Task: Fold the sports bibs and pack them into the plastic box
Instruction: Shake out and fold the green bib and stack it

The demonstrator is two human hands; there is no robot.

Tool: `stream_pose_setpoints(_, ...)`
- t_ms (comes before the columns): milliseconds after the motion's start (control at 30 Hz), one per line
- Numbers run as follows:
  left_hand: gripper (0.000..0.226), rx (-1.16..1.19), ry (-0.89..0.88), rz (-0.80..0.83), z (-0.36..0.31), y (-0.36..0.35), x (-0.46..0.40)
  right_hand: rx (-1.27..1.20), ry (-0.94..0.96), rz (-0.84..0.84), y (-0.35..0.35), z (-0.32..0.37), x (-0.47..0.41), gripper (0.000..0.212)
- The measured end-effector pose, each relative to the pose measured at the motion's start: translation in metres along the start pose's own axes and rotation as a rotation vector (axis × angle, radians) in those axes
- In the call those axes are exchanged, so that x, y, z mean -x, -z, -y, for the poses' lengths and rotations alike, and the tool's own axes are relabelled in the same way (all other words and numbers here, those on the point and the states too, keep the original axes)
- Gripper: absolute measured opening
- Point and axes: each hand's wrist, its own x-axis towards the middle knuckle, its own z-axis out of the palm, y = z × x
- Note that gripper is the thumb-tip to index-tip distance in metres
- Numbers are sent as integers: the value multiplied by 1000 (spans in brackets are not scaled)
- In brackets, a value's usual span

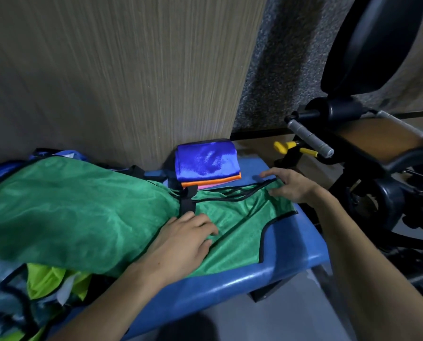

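We saw the green bib (pixel 102 212) was fine mesh cloth with a soft sheen, edged in matt black tape. The folded blue bib (pixel 205 159) was glossier, satin-like. The blue surface (pixel 267 274) looked smooth, shiny vinyl. The wall panel (pixel 121 75) showed matt wood grain.

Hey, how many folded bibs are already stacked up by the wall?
3 show: a shiny blue folded bib on top, an orange folded bib under it, and a pink folded bib at the bottom, its edge just peeking out. More may be hidden beneath.
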Motion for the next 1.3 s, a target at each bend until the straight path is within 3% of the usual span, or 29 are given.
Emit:
stream_pose_setpoints(167, 26, -1, 9, 13, -1, 1, -1, 24, -11, -160, 9, -20, 8, 3)
stream_pose_setpoints(333, 30, -77, -4, 18, -9, 0, 4, -301, -244, -176, 6, -26, 16, 38)
stream_pose_setpoints(467, 37, -104, -78, -75, -25, -12, 4, -389, -317, -293, -2, -22, 11, 23)
stream_pose_setpoints(567, 49, -18, -124, 36, -30, -20, 4, -355, -346, -419, -13, -25, 5, 17)
stream_pose_setpoints(633, 49, 4, -132, 11, -31, -16, 0, -313, -339, -480, -19, -22, 5, 18)
stream_pose_setpoints(733, 26, 25, -18, -178, -21, 8, -9, -312, -308, -575, -27, -18, 12, 22)
stream_pose_setpoints(833, 18, -135, 158, -100, 5, 23, -9, -344, -290, -664, -39, -20, 22, 29)
stream_pose_setpoints(1067, 60, -280, 82, 40, -3, 31, -2, -311, -268, -677, -46, -18, 32, 33)
stream_pose_setpoints(1167, 57, -267, 19, -40, 0, 21, -8, -318, -295, -697, -46, -21, 30, 28)
stream_pose_setpoints(1300, 66, -227, 134, -71, 14, 8, -16, -271, -313, -765, -48, -20, 27, 26)
